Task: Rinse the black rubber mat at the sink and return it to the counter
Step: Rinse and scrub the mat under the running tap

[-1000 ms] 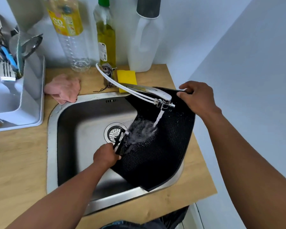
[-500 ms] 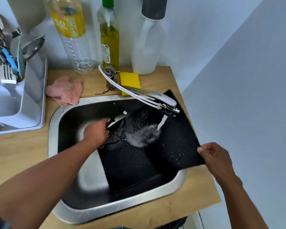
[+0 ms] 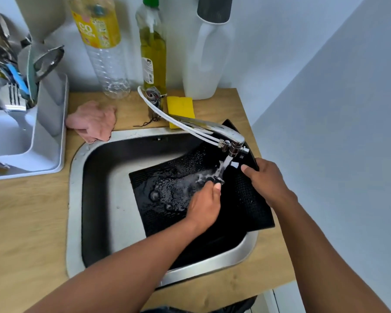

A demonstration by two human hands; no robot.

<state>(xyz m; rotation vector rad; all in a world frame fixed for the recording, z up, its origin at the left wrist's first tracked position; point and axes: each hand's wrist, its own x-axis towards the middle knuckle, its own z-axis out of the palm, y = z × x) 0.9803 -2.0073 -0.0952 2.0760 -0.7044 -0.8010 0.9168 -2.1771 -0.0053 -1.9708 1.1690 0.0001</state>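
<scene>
Sitting far left of the sink (image 3: 76,199), on the wooden tabletop (image 3: 25,233): a grey drying rack (image 3: 48,132) crowded with forks, spoons and a blue-handled utensil. Lying between rack and sink, at the sink's back left corner: a crumpled pink cloth (image 3: 93,123). Standing behind the sink against the wall: a clear plastic bottle (image 3: 104,48) with a yellow label, then a green-capped oil bottle (image 3: 154,53), then a white jug (image 3: 207,57) with a dark top. Resting just behind the sink's back rim, beside the tap base: a yellow sponge (image 3: 182,108).

Reaching out over the basin from the back rim toward the right: a chrome tap (image 3: 212,129) with a white hose running along it, pouring water and partly hiding the back right part of the black rubber mat (image 3: 167,199).

Lying tilted inside the sink, low on the left and climbing onto the sink's right rim: the mat, wet and beaded with water in the middle.

Pressing down on the mat under the stream, near the middle of the sink: the left hand (image 3: 204,206), fingers curled, apparently pinching a small fold of the mat. Gripping the mat's raised right edge above the sink's right rim: the right hand (image 3: 266,181), thumb on top, fingers wrapped behind.
</scene>
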